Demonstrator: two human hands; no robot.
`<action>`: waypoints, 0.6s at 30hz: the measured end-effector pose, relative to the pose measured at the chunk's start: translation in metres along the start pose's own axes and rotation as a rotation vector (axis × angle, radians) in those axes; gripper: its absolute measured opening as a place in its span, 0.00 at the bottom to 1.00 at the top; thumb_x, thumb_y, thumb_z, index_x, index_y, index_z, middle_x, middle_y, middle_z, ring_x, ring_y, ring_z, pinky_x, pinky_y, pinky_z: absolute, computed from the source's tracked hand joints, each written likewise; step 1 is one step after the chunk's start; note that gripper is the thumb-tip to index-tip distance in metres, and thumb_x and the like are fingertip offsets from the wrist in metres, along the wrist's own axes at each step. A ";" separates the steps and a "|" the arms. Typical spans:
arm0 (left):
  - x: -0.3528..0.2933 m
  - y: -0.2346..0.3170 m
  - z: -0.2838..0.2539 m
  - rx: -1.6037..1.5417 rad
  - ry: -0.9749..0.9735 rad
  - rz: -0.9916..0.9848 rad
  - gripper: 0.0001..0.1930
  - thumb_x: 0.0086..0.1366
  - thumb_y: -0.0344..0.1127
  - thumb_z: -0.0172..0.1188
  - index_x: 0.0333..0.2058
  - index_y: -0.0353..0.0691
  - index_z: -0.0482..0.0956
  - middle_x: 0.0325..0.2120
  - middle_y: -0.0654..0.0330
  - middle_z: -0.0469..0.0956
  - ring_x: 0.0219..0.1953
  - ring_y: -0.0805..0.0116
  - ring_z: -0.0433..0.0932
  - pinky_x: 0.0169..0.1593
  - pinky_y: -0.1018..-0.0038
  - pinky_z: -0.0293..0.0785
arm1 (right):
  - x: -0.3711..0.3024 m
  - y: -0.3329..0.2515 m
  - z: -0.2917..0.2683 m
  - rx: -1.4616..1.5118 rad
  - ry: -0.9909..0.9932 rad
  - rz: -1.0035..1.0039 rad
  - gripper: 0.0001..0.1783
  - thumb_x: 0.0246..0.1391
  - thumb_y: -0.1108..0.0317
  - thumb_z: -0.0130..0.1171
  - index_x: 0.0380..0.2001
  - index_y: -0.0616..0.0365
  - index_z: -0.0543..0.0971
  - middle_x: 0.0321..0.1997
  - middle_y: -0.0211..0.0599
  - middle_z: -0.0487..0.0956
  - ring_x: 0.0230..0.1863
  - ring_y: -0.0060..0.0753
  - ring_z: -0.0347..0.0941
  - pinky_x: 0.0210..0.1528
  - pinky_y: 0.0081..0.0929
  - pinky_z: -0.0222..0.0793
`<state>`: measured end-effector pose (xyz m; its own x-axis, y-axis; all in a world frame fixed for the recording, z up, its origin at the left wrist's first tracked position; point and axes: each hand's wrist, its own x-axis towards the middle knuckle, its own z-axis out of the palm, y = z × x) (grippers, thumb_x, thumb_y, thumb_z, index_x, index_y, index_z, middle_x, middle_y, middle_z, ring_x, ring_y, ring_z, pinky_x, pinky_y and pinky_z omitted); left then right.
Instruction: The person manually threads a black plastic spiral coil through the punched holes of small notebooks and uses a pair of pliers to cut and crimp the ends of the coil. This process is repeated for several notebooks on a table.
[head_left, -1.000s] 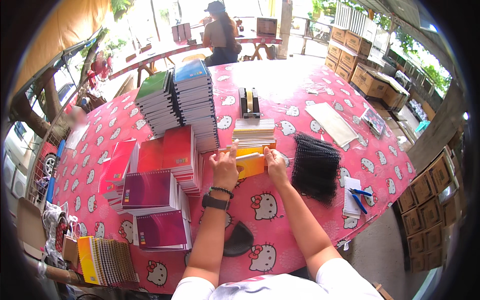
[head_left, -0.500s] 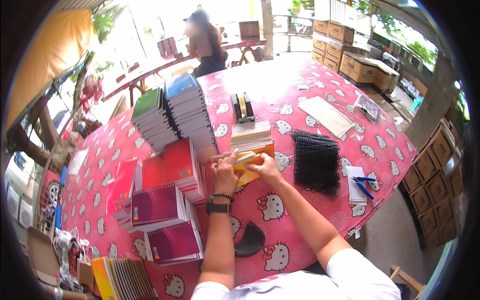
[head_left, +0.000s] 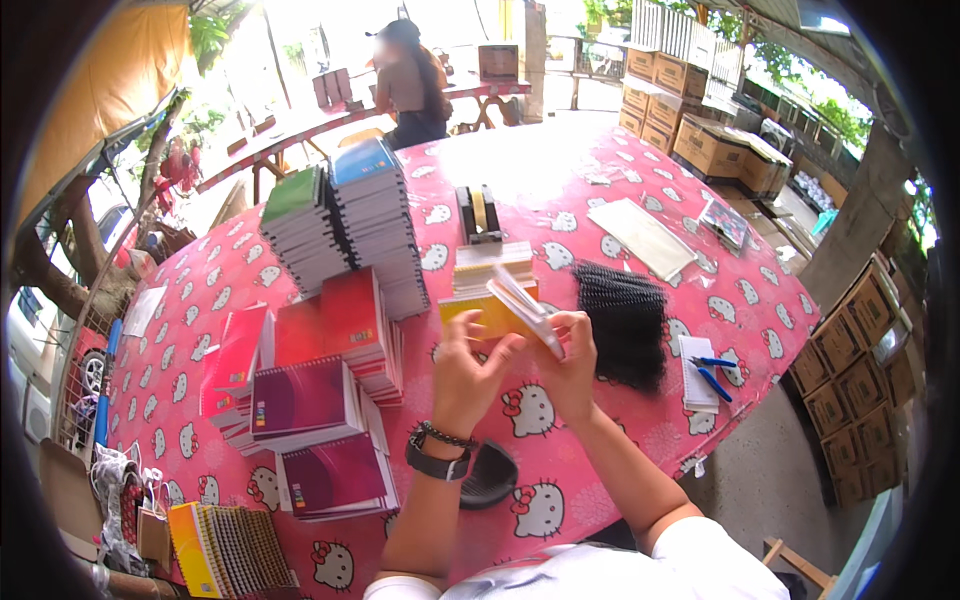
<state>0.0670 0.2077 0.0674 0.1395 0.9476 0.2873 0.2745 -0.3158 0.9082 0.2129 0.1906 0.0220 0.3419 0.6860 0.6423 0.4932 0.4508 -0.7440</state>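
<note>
In my right hand (head_left: 568,368) is a small, thin notebook (head_left: 520,302), tilted with its white page edges showing. The fingers are closed round its lower end. My left hand (head_left: 472,372) is just to the left of it, fingers spread and holding nothing. Beyond both hands a stack of small notebooks with yellow covers (head_left: 492,258) lies on the table, partly hidden by the held notebook. To the right of my right hand is a pile of black spiral binding coils (head_left: 622,325). Purple spiral notebooks (head_left: 305,400) and red notebooks (head_left: 352,312) are piled to the left.
Tall stacks of blue-covered (head_left: 365,165) and green-covered (head_left: 293,197) notebooks stand at the far left. A tape dispenser (head_left: 480,213) sits beyond the yellow stack. Blue-handled pliers (head_left: 714,375) lie on a notepad at right. A black rounded object (head_left: 490,475) lies near me.
My right hand has lifted and tilted the notebook upright from the yellow stack. My left hand has come off it and opened. The view has shifted slightly.
</note>
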 end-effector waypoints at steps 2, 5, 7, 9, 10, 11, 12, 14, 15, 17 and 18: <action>-0.016 -0.014 0.024 -0.500 -0.246 -0.047 0.25 0.56 0.42 0.66 0.47 0.35 0.69 0.49 0.55 0.68 0.52 0.68 0.68 0.52 0.70 0.68 | -0.011 -0.015 0.006 -0.245 0.022 -0.307 0.18 0.42 0.73 0.63 0.39 0.60 0.72 0.37 0.39 0.73 0.40 0.43 0.69 0.44 0.40 0.64; -0.011 -0.054 0.041 -0.665 -0.087 -0.138 0.21 0.60 0.37 0.63 0.48 0.34 0.70 0.41 0.59 0.74 0.43 0.72 0.74 0.44 0.75 0.73 | -0.046 -0.004 0.018 -0.216 -0.204 -0.201 0.27 0.38 0.71 0.61 0.47 0.65 0.70 0.50 0.46 0.69 0.51 0.53 0.63 0.53 0.44 0.59; -0.007 -0.060 0.032 -0.748 -0.015 -0.266 0.18 0.61 0.31 0.61 0.49 0.34 0.71 0.35 0.62 0.78 0.36 0.76 0.77 0.39 0.79 0.74 | -0.056 -0.005 0.015 -0.201 -0.324 -0.220 0.31 0.37 0.73 0.60 0.51 0.64 0.71 0.57 0.48 0.68 0.56 0.55 0.63 0.58 0.42 0.59; 0.005 -0.074 0.018 -0.643 -0.050 -0.127 0.17 0.60 0.29 0.61 0.48 0.34 0.72 0.36 0.60 0.78 0.37 0.75 0.77 0.40 0.78 0.74 | -0.052 0.000 0.011 -0.079 -0.442 -0.221 0.29 0.36 0.76 0.59 0.49 0.62 0.73 0.55 0.48 0.71 0.57 0.53 0.65 0.57 0.41 0.62; 0.013 -0.082 0.011 -0.588 -0.066 -0.058 0.17 0.59 0.28 0.61 0.48 0.34 0.72 0.37 0.60 0.78 0.37 0.75 0.77 0.40 0.78 0.75 | -0.048 0.002 0.010 -0.015 -0.502 -0.223 0.29 0.36 0.77 0.58 0.48 0.61 0.74 0.54 0.47 0.72 0.57 0.53 0.65 0.57 0.40 0.63; 0.022 -0.085 0.008 -0.535 -0.114 -0.095 0.19 0.58 0.25 0.62 0.49 0.33 0.72 0.37 0.58 0.78 0.37 0.75 0.77 0.41 0.78 0.75 | -0.042 0.006 0.006 0.009 -0.463 -0.179 0.25 0.38 0.79 0.57 0.45 0.60 0.76 0.52 0.47 0.74 0.58 0.48 0.67 0.56 0.38 0.65; 0.032 -0.080 0.007 -0.490 -0.161 -0.053 0.21 0.57 0.26 0.63 0.50 0.32 0.71 0.38 0.58 0.78 0.37 0.74 0.77 0.41 0.78 0.75 | -0.037 0.014 0.001 0.047 -0.433 -0.092 0.23 0.39 0.79 0.56 0.45 0.60 0.76 0.51 0.47 0.75 0.57 0.47 0.67 0.56 0.38 0.65; 0.045 -0.074 0.004 -0.391 -0.247 0.025 0.25 0.54 0.27 0.66 0.51 0.32 0.69 0.39 0.58 0.77 0.39 0.73 0.76 0.41 0.77 0.75 | -0.031 0.031 -0.003 0.132 -0.378 0.085 0.21 0.40 0.79 0.56 0.43 0.60 0.76 0.51 0.48 0.75 0.55 0.47 0.68 0.56 0.38 0.66; 0.047 -0.080 0.003 -0.356 -0.216 0.039 0.28 0.53 0.28 0.67 0.52 0.33 0.68 0.41 0.57 0.76 0.41 0.71 0.76 0.41 0.76 0.75 | -0.025 0.036 -0.009 0.017 -0.370 0.092 0.22 0.41 0.78 0.58 0.45 0.61 0.74 0.52 0.49 0.74 0.54 0.48 0.68 0.56 0.37 0.64; 0.054 -0.101 0.006 -0.291 -0.158 0.067 0.33 0.50 0.29 0.69 0.55 0.34 0.65 0.46 0.56 0.73 0.46 0.69 0.74 0.41 0.76 0.75 | -0.013 0.045 -0.010 -0.071 -0.239 0.162 0.25 0.42 0.77 0.59 0.48 0.62 0.72 0.54 0.51 0.72 0.54 0.48 0.67 0.56 0.35 0.63; 0.056 -0.112 0.008 -0.218 -0.067 0.034 0.36 0.49 0.30 0.71 0.56 0.34 0.63 0.48 0.55 0.71 0.48 0.68 0.73 0.43 0.75 0.75 | -0.007 0.051 -0.010 -0.120 -0.167 0.193 0.26 0.43 0.76 0.60 0.50 0.63 0.70 0.54 0.52 0.71 0.54 0.48 0.67 0.56 0.35 0.63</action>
<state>0.0518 0.2954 -0.0205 0.2104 0.9290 0.3045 0.0579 -0.3228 0.9447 0.2438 0.2026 -0.0183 0.3075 0.8415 0.4442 0.5263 0.2385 -0.8162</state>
